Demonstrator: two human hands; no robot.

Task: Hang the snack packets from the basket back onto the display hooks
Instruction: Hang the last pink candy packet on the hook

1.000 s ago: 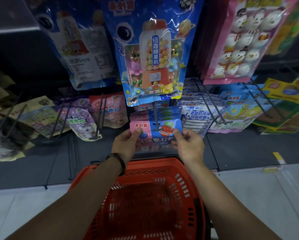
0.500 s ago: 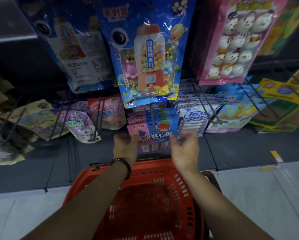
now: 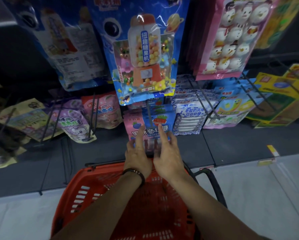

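packet [image 3: 164, 118] hangs upright, long axis vertical | left hand [image 3: 136, 158], right hand [image 3: 169, 158]: fingers straight, touching it

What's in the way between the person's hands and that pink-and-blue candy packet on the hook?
Nothing visible. The left hand and right hand are already at the pink-and-blue packet, with straight fingers lying over its front. The big gumball-machine packet hangs above, overlapping only the top of that row, clear of the hands.

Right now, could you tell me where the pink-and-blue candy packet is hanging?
In the head view the pink-and-blue candy packet hangs at the centre, directly below the big blue gumball-machine bag, left of the white-and-blue packets and above the red basket.
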